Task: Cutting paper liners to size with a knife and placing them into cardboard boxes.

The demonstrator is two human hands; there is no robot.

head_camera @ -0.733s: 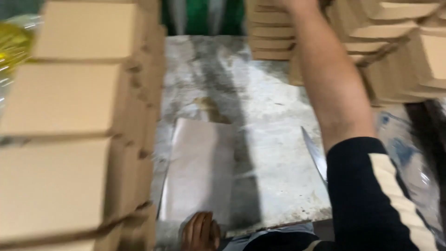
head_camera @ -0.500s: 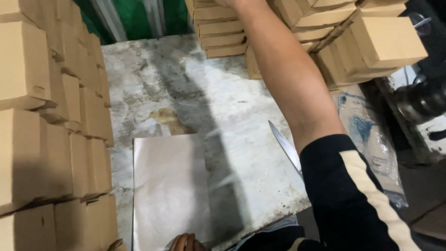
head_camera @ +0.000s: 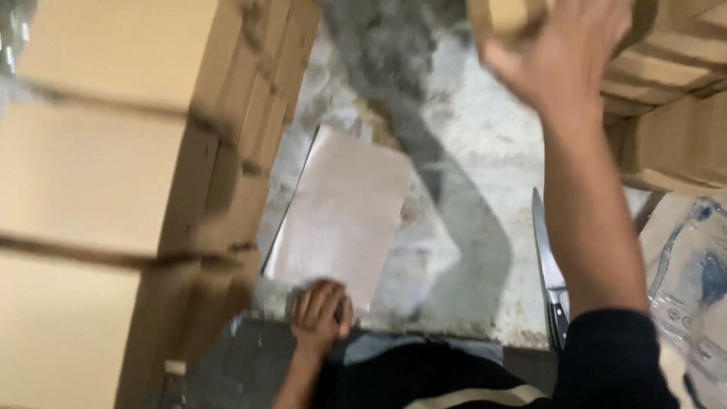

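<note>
Head view: the right hand [head_camera: 564, 57] reaches up with fingers spread around a small brown cardboard box [head_camera: 509, 19] at the top edge (blurred, so I cannot tell whether it grips). The left hand [head_camera: 319, 314], fingers curled, presses the near corner of a flat pale paper sheet [head_camera: 341, 212] lying on the mottled grey stone surface [head_camera: 462, 189]. Scissors [head_camera: 549, 269] lie just beside the right forearm. Stacked brown cartons [head_camera: 113, 174] stand on the left.
</note>
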